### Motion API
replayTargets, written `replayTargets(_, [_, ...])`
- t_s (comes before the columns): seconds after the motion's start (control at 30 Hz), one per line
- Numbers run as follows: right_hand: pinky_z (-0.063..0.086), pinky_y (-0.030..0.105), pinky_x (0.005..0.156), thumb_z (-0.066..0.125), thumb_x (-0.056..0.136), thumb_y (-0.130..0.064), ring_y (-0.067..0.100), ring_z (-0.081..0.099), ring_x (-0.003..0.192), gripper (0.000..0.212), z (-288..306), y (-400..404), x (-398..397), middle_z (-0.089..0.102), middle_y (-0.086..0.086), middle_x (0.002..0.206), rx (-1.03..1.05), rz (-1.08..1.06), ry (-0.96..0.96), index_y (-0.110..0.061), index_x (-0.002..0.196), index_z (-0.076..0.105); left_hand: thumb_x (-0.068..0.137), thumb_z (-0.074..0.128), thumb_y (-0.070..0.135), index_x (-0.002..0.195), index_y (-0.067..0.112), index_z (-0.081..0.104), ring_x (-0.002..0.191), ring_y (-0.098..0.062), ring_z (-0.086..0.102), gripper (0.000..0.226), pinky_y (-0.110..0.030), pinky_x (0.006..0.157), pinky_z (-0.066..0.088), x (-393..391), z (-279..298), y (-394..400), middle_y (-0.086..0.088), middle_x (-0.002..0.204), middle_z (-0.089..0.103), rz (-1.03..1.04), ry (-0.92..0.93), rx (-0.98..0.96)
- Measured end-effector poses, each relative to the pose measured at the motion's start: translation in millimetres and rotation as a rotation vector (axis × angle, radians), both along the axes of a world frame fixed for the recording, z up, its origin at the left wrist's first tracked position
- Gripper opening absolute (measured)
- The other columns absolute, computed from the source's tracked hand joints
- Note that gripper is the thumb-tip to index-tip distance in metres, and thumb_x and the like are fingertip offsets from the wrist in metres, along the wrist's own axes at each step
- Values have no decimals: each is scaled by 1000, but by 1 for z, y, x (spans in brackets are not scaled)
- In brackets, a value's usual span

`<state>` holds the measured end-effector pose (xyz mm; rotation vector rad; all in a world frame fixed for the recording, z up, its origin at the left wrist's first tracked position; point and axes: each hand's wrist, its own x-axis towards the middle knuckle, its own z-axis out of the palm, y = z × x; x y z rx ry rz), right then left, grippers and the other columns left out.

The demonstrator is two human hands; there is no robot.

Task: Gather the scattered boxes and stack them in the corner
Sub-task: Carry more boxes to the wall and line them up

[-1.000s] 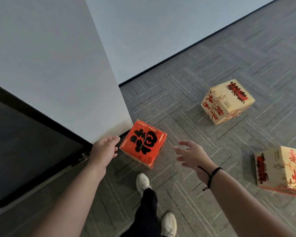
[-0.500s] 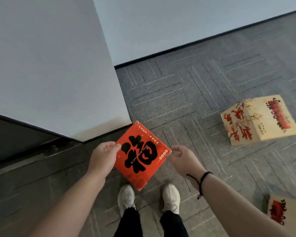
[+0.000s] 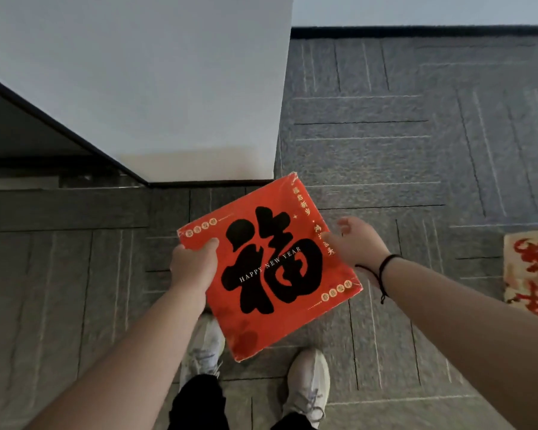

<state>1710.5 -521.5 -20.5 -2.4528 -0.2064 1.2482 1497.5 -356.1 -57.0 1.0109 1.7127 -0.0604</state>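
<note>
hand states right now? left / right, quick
Left hand: gripping the red box at its left edge, thumb on top.
Right hand: holding the red box's right edge, fingers curled round the far side.

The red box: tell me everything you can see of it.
The red box shows its square top face, glossy red, with a large black character, white "HAPPY NEW YEAR" lettering and small gold ornaments; its corners look slightly worn. It is held above the carpet, turned corner-forward like a diamond. The left hand grips its left edge, thumb on top; the right hand holds its right edge.
</note>
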Motion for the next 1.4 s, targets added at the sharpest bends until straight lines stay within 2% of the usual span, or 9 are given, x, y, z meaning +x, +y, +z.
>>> replayTargets(0.17, [48, 37, 103, 65, 98, -37, 27, 61, 122, 51, -44, 28, 13, 64, 3, 124, -21, 34, 62, -10, 141, 57, 82, 67, 52, 119, 18, 68, 98, -34, 71, 50, -53, 98, 56, 5, -28, 0, -7, 113, 75, 94, -41, -70])
replayTargets(0.33, [56, 49, 99, 71, 92, -42, 27, 73, 101, 35, -67, 33, 6, 76, 2, 110, 19, -48, 155, -22, 120, 70, 79, 68, 61, 142, 27, 47, 116, -36, 63, 75, -59, 106, 47, -8, -36, -17, -1, 130, 64, 156, -21, -133])
replayTargets(0.63, [57, 50, 97, 72, 85, -43, 22, 73, 104, 35, -2, 33, -10, 76, -8, 114, 210, -131, 215, -42, 120, 68, 90, 71, 48, 141, 32, 47, 121, -32, 60, 59, -56, 107, 45, -25, 41, 9, 1, 133, 63, 158, -32, -18])
replayTargets(0.73, [59, 49, 96, 70, 95, -31, 20, 74, 104, 32, 46, 46, -35, 75, -11, 115, 326, -127, 286, -58, 110, 62, 79, 71, 54, 126, 38, 56, 113, -31, 65, 52, -58, 106, 48, -45, 95, 30, -1, 126, 68, 181, -32, 27])
replayTargets(0.9, [60, 49, 93, 69, 96, -32, 20, 75, 102, 43, 165, 93, -74, 74, -13, 116, 491, 11, 305, -65, 118, 53, 87, 67, 58, 136, 23, 54, 113, -35, 64, 61, -56, 104, 49, -93, 228, 64, -9, 128, 65, 311, -62, 112])
replayTargets(1.03, [64, 45, 80, 68, 98, -33, 18, 78, 90, 48, 288, 136, -110, 77, -12, 106, 654, 115, 280, -69, 126, 51, 90, 70, 43, 127, 18, 62, 103, -35, 70, 45, -56, 97, 55, -154, 355, 82, -10, 115, 72, 383, -83, 346])
replayTargets(1.2, [63, 52, 82, 65, 100, -35, 22, 78, 94, 50, 428, 154, -183, 78, -9, 110, 830, 235, 343, -64, 137, 48, 105, 56, 24, 118, 22, 69, 91, -20, 69, 18, -32, 70, 49, -247, 498, 68, 3, 96, 71, 359, -111, 666])
replayTargets(1.33, [61, 57, 85, 63, 100, -36, 25, 77, 99, 46, 526, 150, -253, 78, -11, 111, 959, 290, 411, -64, 134, 51, 106, 55, 24, 125, 32, 63, 111, -22, 68, 23, -51, 103, 51, -328, 600, 32, 5, 118, 72, 480, -245, 729])
replayTargets(1.4, [58, 60, 90, 61, 102, -33, 28, 75, 106, 45, 569, 144, -296, 77, -8, 117, 1012, 345, 472, -60, 137, 51, 104, 56, 19, 136, 32, 63, 115, -24, 70, 35, -53, 105, 50, -375, 638, 13, 3, 124, 74, 486, -325, 756])
